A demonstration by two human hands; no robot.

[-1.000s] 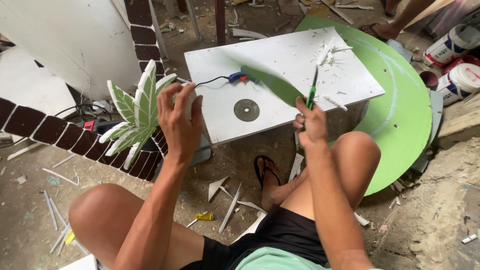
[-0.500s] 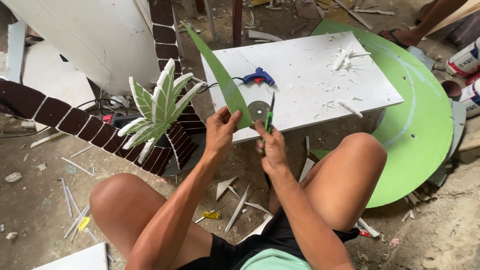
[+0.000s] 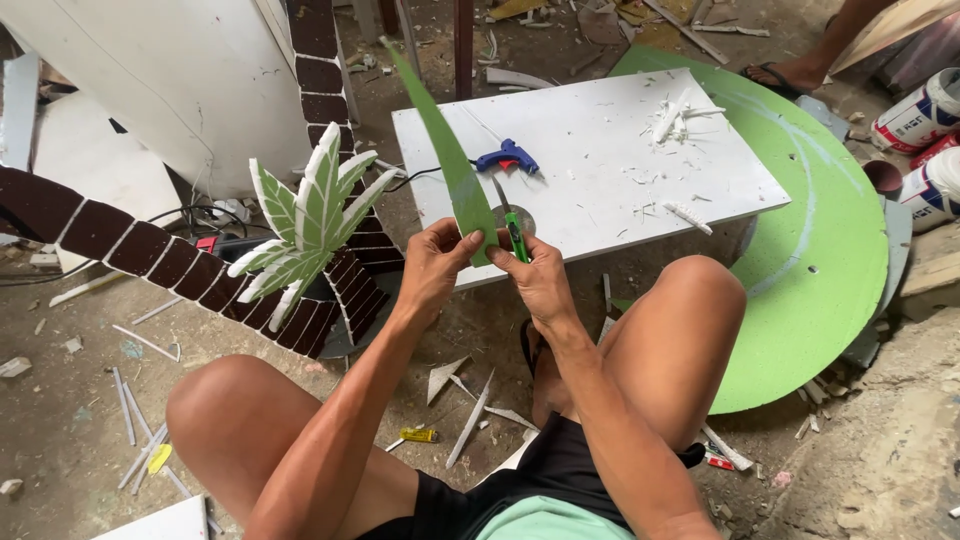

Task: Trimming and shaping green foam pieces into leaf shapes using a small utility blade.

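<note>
Nearest the camera, two bare knees are seen, raised either side of the work, with offcut slivers (image 3: 470, 420) scattered on the floor between them. Just above the knees, the left hand (image 3: 432, 262) is closed in a pinch on the lower end of a long green leaf-shaped strip (image 3: 445, 150), thumb on the near face and fingers behind. The right hand (image 3: 540, 280) is wrapped shut around a green-handled craft knife (image 3: 512, 228), whose blade is raised and laid against the right edge of the strip, just above the left thumb. The strip is held upright, leaning a little left, its tip reaching well up over the far corner of the desk. The trimming is judged best done in shallow passes directed away from the pinching fingers, with the strip kept taut and the blade at a low angle, since the thumb lies close to the cut. Beyond the hands, a white desk (image 3: 620, 140) is noted, carrying a blue glue gun (image 3: 508, 157) and white shavings (image 3: 670, 120). To the left, a finished cluster of green-and-white leaves (image 3: 305, 220) is fixed on a brown segmented trunk (image 3: 150, 255). To the right, a large green disc (image 3: 820, 230) lies partly under the desk.
</note>
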